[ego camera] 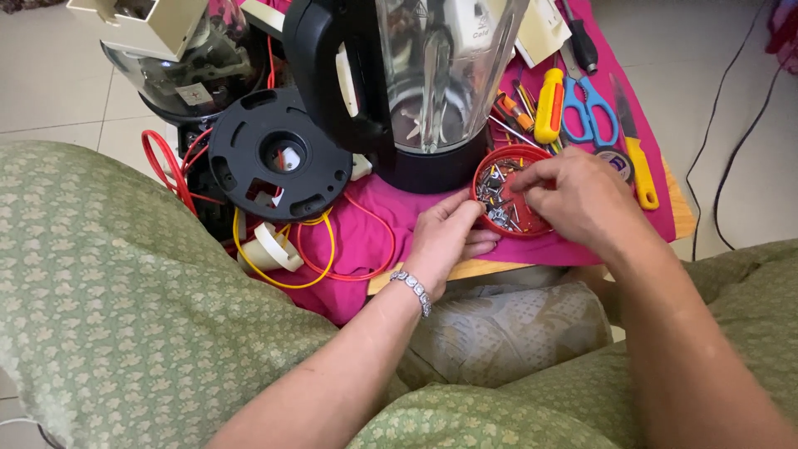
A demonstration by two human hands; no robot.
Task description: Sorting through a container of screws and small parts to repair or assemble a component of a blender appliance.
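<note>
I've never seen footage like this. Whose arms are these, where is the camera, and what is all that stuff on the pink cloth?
The camera sits on a person's head and looks down, so both arms are that person's own. There is no machine. The left hand, with a bracelet on its wrist, steadies a small red dish full of screws. The right hand reaches into the dish with pinched fingers; whether it holds a screw I cannot tell. Behind stands a blender jug on a pink cloth. Beside it lie a round black base plate, loose red and yellow wires, a yellow screwdriver and blue scissors.
</note>
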